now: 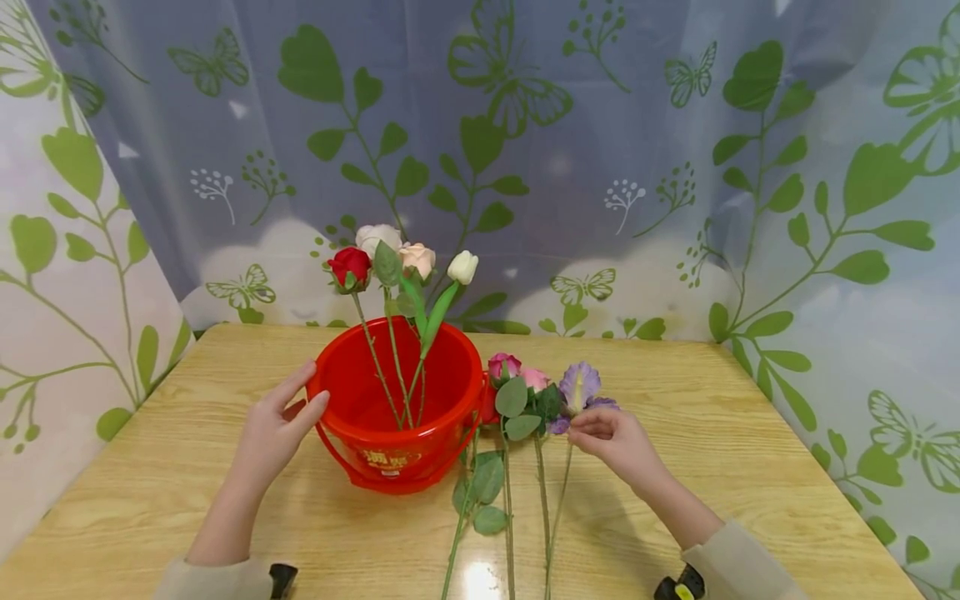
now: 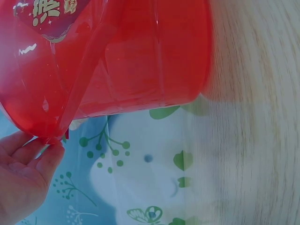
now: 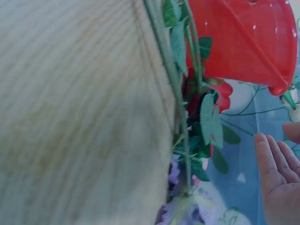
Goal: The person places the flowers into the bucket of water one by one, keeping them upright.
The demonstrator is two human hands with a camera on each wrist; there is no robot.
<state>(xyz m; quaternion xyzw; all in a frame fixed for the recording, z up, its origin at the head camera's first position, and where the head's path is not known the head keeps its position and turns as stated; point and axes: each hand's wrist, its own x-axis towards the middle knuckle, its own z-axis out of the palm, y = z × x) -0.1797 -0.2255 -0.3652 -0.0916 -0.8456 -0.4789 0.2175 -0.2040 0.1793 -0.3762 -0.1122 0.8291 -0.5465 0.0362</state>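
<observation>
My left hand grips the left rim of a red plastic bucket, fingers and thumb at the edge in the left wrist view. A red rose, a pale rose, a peach rose and a white tulip stand leaning in it. My right hand hovers beside a purple iris lying on the table. In the right wrist view its fingers are fairly straight, apart from the iris. Left of the iris lie a magenta rose and a pink rose.
Another red rose lies against the bucket, partly hidden by leaves. Several long green stems run along the wood-grain table toward its near edge. Behind the table hangs a curtain printed with leaves and butterflies.
</observation>
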